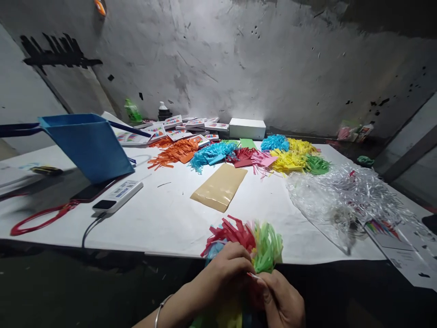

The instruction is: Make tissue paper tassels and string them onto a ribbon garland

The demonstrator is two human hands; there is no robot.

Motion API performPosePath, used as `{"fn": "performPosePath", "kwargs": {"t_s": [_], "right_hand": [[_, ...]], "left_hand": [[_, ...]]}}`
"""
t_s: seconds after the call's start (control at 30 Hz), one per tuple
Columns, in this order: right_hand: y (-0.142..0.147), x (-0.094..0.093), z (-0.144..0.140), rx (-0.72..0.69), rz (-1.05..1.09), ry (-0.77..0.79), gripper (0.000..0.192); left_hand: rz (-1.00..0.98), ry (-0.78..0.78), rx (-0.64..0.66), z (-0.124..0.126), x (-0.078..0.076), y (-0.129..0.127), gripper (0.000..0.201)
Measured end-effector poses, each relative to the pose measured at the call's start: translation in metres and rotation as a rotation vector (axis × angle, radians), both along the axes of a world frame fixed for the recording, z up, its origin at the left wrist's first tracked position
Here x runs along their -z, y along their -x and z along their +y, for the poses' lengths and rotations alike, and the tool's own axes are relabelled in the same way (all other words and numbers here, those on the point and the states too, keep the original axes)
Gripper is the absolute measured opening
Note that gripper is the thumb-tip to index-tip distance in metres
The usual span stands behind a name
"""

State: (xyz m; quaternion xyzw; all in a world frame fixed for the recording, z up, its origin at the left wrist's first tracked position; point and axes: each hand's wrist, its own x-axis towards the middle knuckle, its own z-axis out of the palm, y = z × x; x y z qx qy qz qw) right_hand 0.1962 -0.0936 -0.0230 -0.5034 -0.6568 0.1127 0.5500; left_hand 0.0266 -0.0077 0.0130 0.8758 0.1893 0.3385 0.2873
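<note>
My left hand (227, 269) is curled over a bunch of fringed paper tassels (239, 232) at the table's front edge; red, pale green, yellow and blue strips stick out past it. Close on its right, my right hand (282, 298) pinches a thin white and red string (253, 275) between thumb and fingers. More yellow and green paper hangs below my hands, dim and partly hidden. Just beyond the bunch, a flat tan plastic-wrapped packet (220, 187) lies on the white tabletop (164, 209).
Behind are orange (177, 152), blue (213, 155) and yellow fringed tassels (290, 159), flat printed boxes (179, 134) and a white box (247, 128). A clear bag of silvery strands (341, 200) lies right. Left are a blue bin (85, 146), white device (118, 196) and red cord (37, 221).
</note>
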Motion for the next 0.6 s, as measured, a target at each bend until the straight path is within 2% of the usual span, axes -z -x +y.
{"fn": "performPosePath", "kwargs": {"t_s": [0.07,0.17,0.27,0.33,0.43,0.47,0.5,0.6], "right_hand": [[-0.007,-0.006,0.001,-0.011,-0.091,-0.056,0.017],[-0.007,-0.019,0.009,-0.086,-0.198,-0.098,0.042],[0.003,-0.026,0.017,-0.242,-0.211,-0.043,0.038],[0.006,-0.022,0.019,-0.312,-0.147,-0.012,0.048],[0.000,-0.012,0.016,-0.308,-0.015,0.104,0.047],[-0.002,-0.009,0.014,-0.300,0.026,0.150,0.046],[-0.004,-0.008,0.013,-0.287,0.070,0.206,0.047],[-0.001,-0.012,0.013,-0.296,0.171,0.307,0.066]], "left_hand": [[0.059,-0.064,0.006,0.000,-0.010,0.003,0.016],[0.115,-0.102,0.089,-0.004,-0.024,0.002,0.008],[0.077,-0.005,0.125,-0.009,-0.029,-0.001,0.002],[0.019,0.112,0.103,-0.010,-0.028,0.002,0.022],[0.058,0.280,0.025,-0.010,-0.021,0.013,0.084],[0.105,0.330,-0.002,-0.010,-0.017,0.016,0.095],[0.147,0.376,-0.021,-0.011,-0.012,0.018,0.098],[0.195,0.448,0.002,-0.013,0.004,0.018,0.092]]}}
